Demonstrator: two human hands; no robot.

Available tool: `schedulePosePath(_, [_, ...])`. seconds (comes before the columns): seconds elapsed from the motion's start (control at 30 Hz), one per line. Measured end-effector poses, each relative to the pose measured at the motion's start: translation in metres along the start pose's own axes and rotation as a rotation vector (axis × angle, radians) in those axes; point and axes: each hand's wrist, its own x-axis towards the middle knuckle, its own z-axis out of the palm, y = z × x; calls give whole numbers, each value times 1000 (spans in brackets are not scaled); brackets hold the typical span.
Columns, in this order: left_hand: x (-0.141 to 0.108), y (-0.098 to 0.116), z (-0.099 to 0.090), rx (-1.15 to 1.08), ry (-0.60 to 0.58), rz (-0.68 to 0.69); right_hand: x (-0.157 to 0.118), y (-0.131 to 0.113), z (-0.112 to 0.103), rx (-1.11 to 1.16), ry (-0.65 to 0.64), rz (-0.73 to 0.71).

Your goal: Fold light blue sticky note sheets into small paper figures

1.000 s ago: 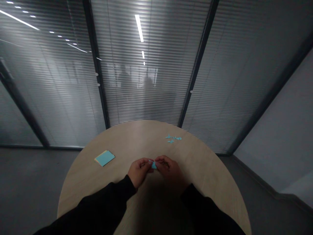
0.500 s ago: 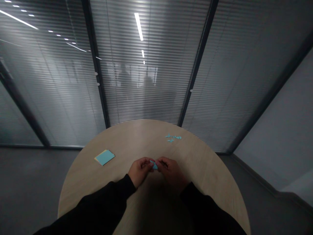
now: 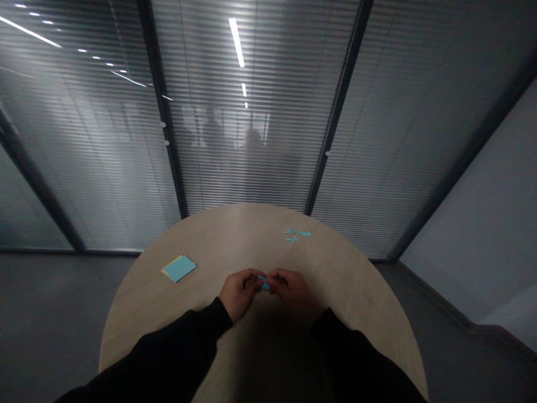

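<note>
Between my two hands is a small folded piece of light-blue paper (image 3: 265, 285), mostly covered by the fingers. My left hand (image 3: 240, 292) pinches its left side between thumb and fingers. On the right side, my right hand (image 3: 293, 292) grips the same paper, its fingertips almost meeting those of the left. Both hands are over the middle of the round wooden table (image 3: 235, 238). Several small folded light-blue paper shapes (image 3: 292, 239) lie beyond my right hand. To the left sits a stack of paper sheets (image 3: 180, 268), light blue on top with a yellowish edge showing.
Behind the table's far edge stands a glass partition with blinds (image 3: 251, 168), divided by dark frames (image 3: 342, 95). A pale wall (image 3: 482, 224) rises at the right. Grey floor (image 3: 54, 313) surrounds the table. Blurred shapes show in the glass.
Hardly anything differs. My fingers have shifted slightly around the folded paper, and a little less of it shows. The whole view has tilted a touch.
</note>
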Motion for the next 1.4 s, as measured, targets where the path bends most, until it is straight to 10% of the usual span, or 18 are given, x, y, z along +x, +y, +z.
schedulePosePath(0.43, [6,-20,3,-337,-89,-118,4,8,5,167,100,118])
schedulePosePath(1.4, [2,-8,4,-118,-205,-150,7,11,3,350,87,195])
